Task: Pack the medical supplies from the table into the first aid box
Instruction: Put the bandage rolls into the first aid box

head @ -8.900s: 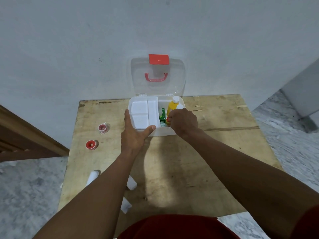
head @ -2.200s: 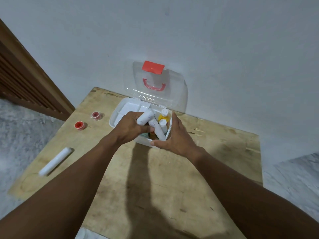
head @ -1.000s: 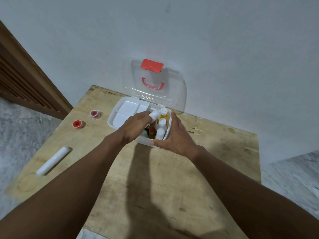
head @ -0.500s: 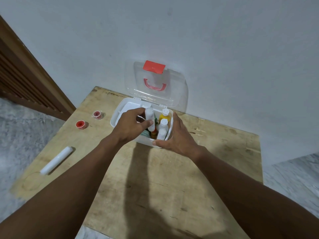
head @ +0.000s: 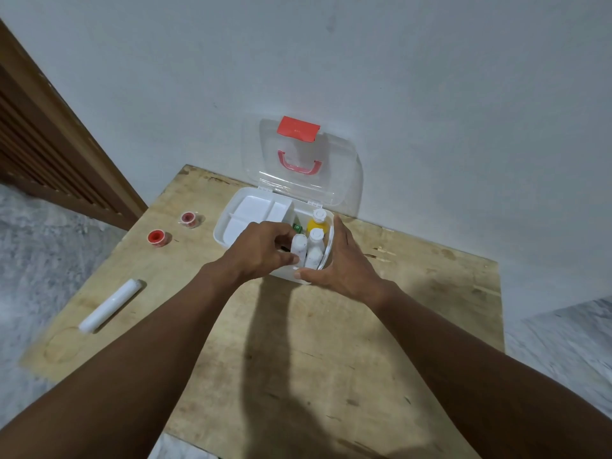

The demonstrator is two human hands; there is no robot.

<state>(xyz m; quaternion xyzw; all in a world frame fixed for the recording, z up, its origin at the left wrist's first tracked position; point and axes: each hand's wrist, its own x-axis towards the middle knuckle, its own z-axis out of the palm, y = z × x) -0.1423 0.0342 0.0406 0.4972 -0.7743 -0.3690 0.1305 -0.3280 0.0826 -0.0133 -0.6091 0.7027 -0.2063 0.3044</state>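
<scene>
While a brown slatted door [head: 39,144] fills the left edge, a wooden table [head: 298,342] stands against a pale wall. On the table's left side lies a white roll [head: 111,306]. Beyond it sit a red tape roll [head: 155,237] and, just past that, a tape roll in a clear case [head: 188,219], all three well apart from the box. At the back of the table is the white first aid box [head: 228,238], its clear lid [head: 337,180] standing open against the wall, with a red clasp [head: 298,128] and a red handle [head: 299,162]. A divided white tray [head: 251,210] fills the box's left half. The left hand [head: 261,251] reaches into the right half, thumb and fingers pinching a white bottle [head: 299,248]. Half a second ago that bottle was held higher, its cap above its neighbour's. Now it stands upright and lower, touching a second white bottle [head: 315,246]. Behind them are a green packet [head: 298,227] and a yellow bottle [head: 317,221]. The right hand [head: 347,263] has not moved: its straight fingers lie flat along the box's right wall and its thumb presses the front wall, gripping nothing.
</scene>
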